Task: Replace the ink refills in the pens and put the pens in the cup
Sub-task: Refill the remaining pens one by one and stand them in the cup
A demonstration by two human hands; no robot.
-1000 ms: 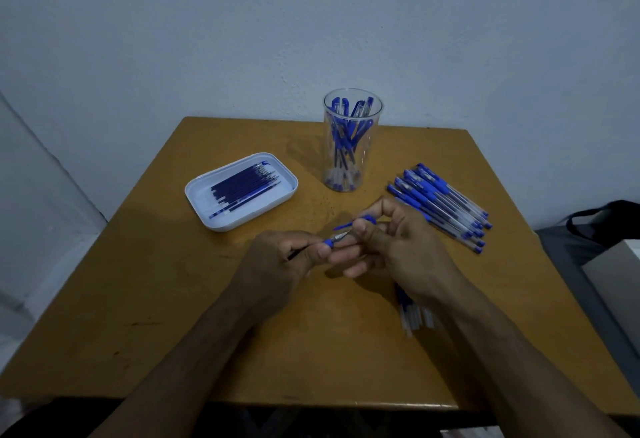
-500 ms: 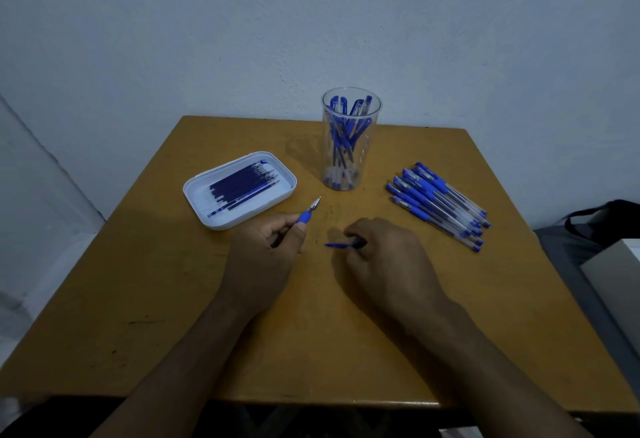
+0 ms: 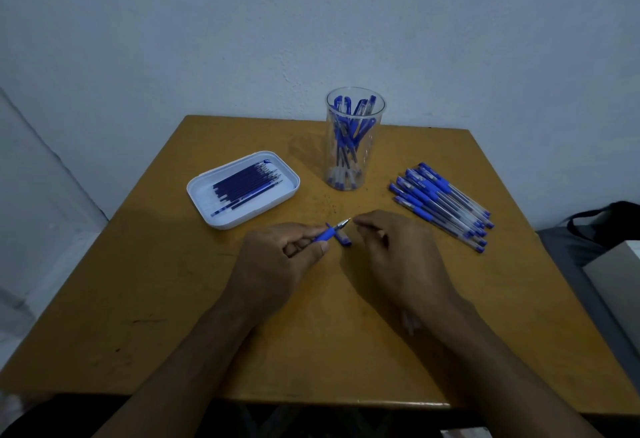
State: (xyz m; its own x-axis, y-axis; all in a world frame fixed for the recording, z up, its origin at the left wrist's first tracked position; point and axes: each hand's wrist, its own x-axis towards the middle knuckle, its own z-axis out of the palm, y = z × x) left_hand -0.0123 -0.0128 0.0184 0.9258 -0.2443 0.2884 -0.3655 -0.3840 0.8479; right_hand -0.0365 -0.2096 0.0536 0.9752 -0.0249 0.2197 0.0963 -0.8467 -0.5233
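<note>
Now that the cap (image 3: 343, 239) lies on the counter (image 3: 173, 299), dropped from the right hand (image 3: 391, 247), whose fingers seem loosely curled and empty, the left hand (image 3: 273, 264) pinches the pen (image 3: 330, 232), tip toward the right; unscrewing for the refill probably follows.

Both forearms enter from bottom edge, converging at frame centre. Left hand (image 3: 273, 264) knuckles up, fingers curled w/ thumb pinching. Right hand (image 3: 398, 250) just right of it, fingers bent, tips pointing left, nothing visibly held.
</note>
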